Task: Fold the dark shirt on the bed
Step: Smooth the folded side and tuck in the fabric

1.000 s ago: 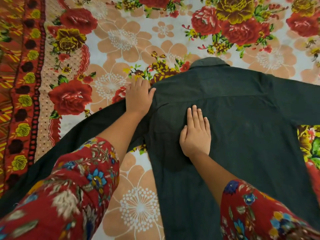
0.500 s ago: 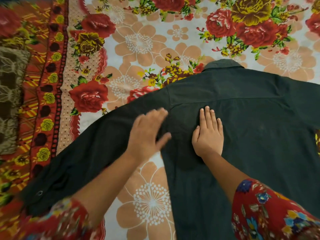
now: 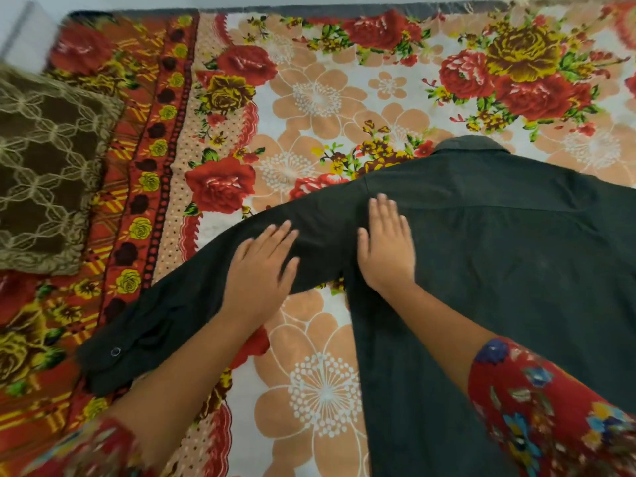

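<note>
The dark shirt (image 3: 499, 256) lies back up and spread flat on the bed, collar at the far side. Its left sleeve stretches out toward the lower left, and the cuff with a button (image 3: 115, 351) lies near the bed's red border. My left hand (image 3: 261, 266) lies flat on the upper part of that sleeve, fingers straight. My right hand (image 3: 387, 249) presses flat on the shirt's back beside the left shoulder seam. Neither hand grips the cloth. The shirt's right side runs out of view.
The bed is covered by a floral sheet (image 3: 320, 98) with red roses and a red patterned border. A brown cushion with a pale lattice pattern (image 3: 48, 166) lies at the left edge. A pale wall runs along the far edge of the bed.
My left hand has slid from the shoulder seam down along the left sleeve, smoothing it outward. My right hand stays pressed near the shoulder. The view has swung left, showing the cuff and cushion.
</note>
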